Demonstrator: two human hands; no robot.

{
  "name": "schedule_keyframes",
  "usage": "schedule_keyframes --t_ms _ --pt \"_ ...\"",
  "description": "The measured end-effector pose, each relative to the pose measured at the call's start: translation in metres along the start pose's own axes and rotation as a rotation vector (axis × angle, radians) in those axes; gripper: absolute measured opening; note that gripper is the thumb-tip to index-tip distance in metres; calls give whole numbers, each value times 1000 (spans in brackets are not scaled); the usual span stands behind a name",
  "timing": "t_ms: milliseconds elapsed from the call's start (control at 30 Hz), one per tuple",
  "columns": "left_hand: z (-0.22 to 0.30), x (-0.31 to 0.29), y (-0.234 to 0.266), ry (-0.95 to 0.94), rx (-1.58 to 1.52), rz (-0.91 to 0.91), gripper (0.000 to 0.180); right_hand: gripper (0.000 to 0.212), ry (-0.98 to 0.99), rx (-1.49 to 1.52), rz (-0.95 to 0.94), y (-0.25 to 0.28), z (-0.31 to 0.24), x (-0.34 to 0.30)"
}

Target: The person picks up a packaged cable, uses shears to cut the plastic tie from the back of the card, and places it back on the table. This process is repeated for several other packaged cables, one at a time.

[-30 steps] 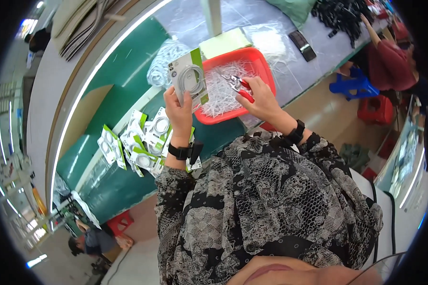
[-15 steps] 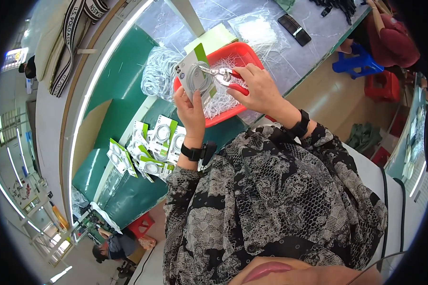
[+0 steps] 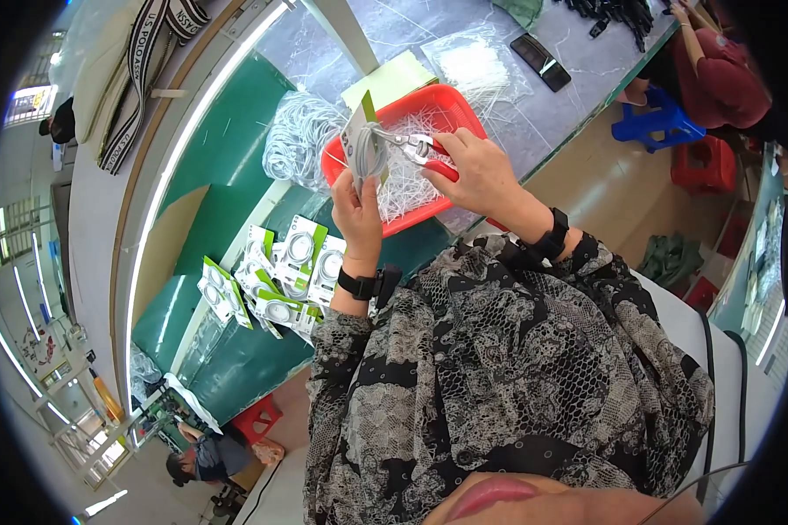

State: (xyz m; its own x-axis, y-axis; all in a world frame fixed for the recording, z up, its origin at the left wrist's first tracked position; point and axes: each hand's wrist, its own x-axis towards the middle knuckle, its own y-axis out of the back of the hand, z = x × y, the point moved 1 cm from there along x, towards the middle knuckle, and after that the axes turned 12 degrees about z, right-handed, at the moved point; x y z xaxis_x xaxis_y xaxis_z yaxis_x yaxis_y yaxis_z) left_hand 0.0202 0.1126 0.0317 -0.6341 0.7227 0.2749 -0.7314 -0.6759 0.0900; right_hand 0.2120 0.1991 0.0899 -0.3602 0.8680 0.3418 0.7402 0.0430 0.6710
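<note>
- Above the left end of a red basket (image 3: 466, 107), the person's left hand (image 3: 356, 210) has its fingers and thumb closed on the bottom of a white-and-green card (image 3: 369, 107).
- The card is turned at a slant to my eye; small dark marks are printed on its white part, too fine for me to read.
- On its front sits a grey cable coil (image 3: 372, 157), just above the left thumb.
- The right hand (image 3: 480, 171) is wrapped around the red handles of a pair of cutters (image 3: 418, 144); their metal tips reach the top of the coil, but I cannot tell whether they bite on anything.
- Inside the basket lies a loose tangle of thin white strips (image 3: 403, 194).
- Just beyond the basket, a clear bag (image 3: 473, 63) is spread on the table, more white strips showing in it.
- Beside the basket's left end is a heap of pale loops (image 3: 299, 144), with a yellowish-green pad (image 3: 394, 77) near the far rim.
- Left of the left forearm, finished-looking carded coils (image 3: 280, 280) overlap in a pile, white and green with small printed marks.
- At far left, a black-and-white strap (image 3: 137, 87) bears bold block capitals, easily legible.
</note>
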Motion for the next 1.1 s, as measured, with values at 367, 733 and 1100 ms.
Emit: schedule_keyframes --t_ms 367,733,1100 --pt "-2 -5 -2 141 -127 -12 35 32 -149 527 -78 -5 10 8" --pt "13 -15 -13 178 50 -74 37 25 -142 639 113 -46 17 34" --pt "-43 24 16 -17 300 132 38 16 -377 885 78 -4 -10 38"
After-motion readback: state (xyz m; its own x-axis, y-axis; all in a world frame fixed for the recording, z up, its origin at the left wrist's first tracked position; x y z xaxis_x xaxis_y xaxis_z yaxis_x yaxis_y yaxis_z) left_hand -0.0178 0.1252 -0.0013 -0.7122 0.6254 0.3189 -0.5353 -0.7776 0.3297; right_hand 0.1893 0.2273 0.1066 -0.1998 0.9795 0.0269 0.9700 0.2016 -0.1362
